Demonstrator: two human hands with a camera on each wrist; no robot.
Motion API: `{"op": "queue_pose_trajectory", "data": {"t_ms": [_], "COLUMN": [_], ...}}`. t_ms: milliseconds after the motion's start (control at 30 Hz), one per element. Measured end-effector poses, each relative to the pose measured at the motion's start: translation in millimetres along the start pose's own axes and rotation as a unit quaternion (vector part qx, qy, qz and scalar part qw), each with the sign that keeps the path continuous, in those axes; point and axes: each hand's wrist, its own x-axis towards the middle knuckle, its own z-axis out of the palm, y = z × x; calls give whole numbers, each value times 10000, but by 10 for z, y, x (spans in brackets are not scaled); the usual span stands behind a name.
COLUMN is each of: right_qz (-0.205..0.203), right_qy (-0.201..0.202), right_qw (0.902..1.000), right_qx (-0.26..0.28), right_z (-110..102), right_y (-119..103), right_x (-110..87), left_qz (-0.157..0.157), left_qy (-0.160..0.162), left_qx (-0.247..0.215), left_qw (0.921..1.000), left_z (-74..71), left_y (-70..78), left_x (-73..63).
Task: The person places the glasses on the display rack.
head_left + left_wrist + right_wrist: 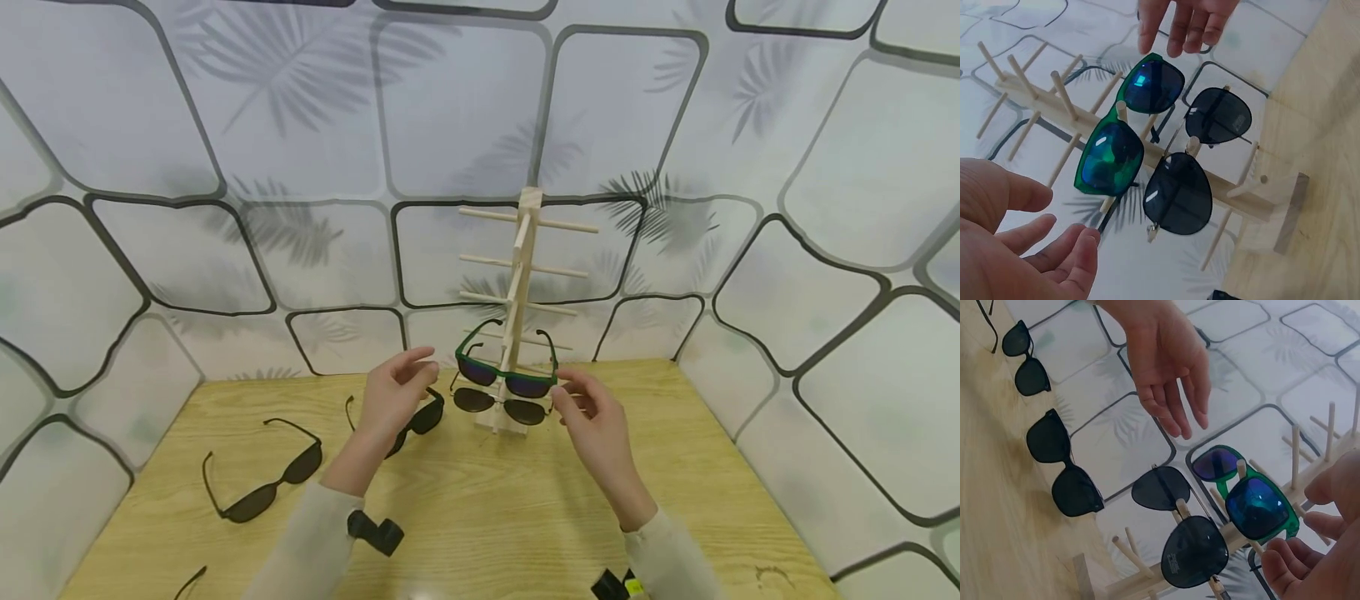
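Hands [393, 393] [597, 423] flank green sunglasses [489, 372] | right contact unclear | lower-left glasses [191, 580] cropped

Bright head view; dimmer, greyer wrist views
We find white glints on the green sunglasses [1113, 156]; a soft shadow dims the wooden table [1310, 128]; wrist detail looks soft

The green-framed sunglasses [1113, 156] have a smooth, plastic-looking frame and glossy mirrored lenses. The aviator sunglasses [1179, 194] combine metal-looking rims with glossy lenses. The display rack [521, 287] is matt wood; the tabletop [465, 508] shows smooth wood grain.
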Motion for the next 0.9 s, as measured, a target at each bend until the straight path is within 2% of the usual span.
{"op": "queue_pose_trajectory", "data": {"t_ms": [167, 267, 467, 533, 700, 900], "right_qz": [49, 62, 231, 349, 610, 682], "right_qy": [-165, -369, -633, -767, -1210, -1868], "right_qw": [9998, 9991, 9972, 9956, 9893, 9784], "right_qx": [102, 222, 337, 399, 548, 571], "right_z": [65, 146, 358, 438, 638, 917], "right_y": [-13, -21, -6, 7, 51, 122], "right_x": [-166, -255, -407, -456, -566, -691], "left_qz": [-80, -143, -172, -289, -624, -972], "left_qy": [-56, -127, -468, -556, -588, -503], "left_qx": [266, 591, 1197, 1350, 1831, 2524], "left_qw": [9996, 9981, 9916, 9889, 9793, 9614], "left_z": [-207, -356, -702, -836, -1220, -1760], "left_y": [-83, -130, -220, -241, -332, -518], "left_x": [-206, -340, -586, -658, -825, -1019]}}
